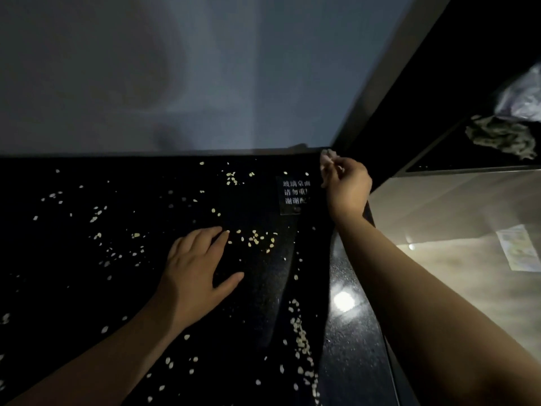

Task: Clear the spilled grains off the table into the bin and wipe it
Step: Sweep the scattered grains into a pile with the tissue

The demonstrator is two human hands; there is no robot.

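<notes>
Pale oval grains point(257, 238) scattered over most of the glossy black glass table point(87, 288). Dense line along the right edge at 5 o'clock, cluster near centre. Left hand point(196, 271) flat on the glass, fingers straight and spread, tips just beside that cluster. Right hand point(345, 183) at the 2 o'clock corner, fingers curled, pinching what looks like a few grains. Crumpled grey cloth point(502, 137) lies further out at 2 o'clock.

Hands are working on a black table point(58, 288) strewn with grains point(257, 238)
The left hand point(199, 268) is lying flat below and left of the white-lettered sign point(294, 197); the right hand point(345, 186), just right of the sign, is pinching pale grains; a crumpled cloth point(503, 137) is lying well right of the sign
</notes>
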